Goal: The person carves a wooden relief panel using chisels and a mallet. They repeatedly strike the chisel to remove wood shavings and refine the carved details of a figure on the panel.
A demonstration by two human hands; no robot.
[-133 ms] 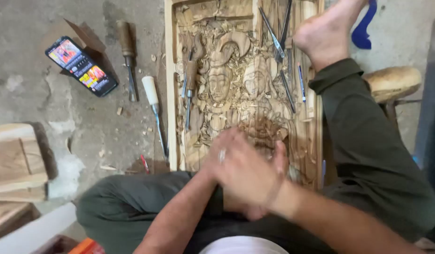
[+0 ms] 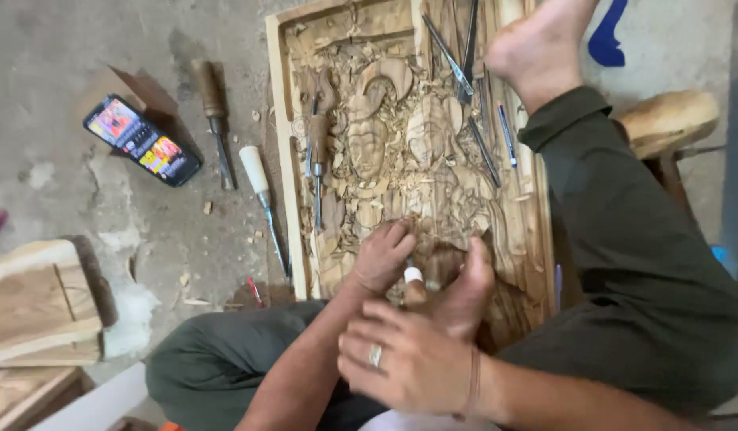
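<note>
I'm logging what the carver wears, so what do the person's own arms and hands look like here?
Both forearms are bare, no sleeves or gloves. The right hand has a silvery ring on one finger and a thin dark band around the wrist. The left hand shows no jewellery.

Pale tan carved wood panel [image 2: 385, 120], olive-green trousers [image 2: 624, 263], white-handled chisel [image 2: 261, 199], grey mottled floor [image 2: 66, 215].

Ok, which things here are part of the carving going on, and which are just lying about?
In use: carved wooden panel; chisel under the left hand; right hand close behind it.

Lying about: phone; white-handled chisel; brown-handled chisel; wood blocks.
</note>
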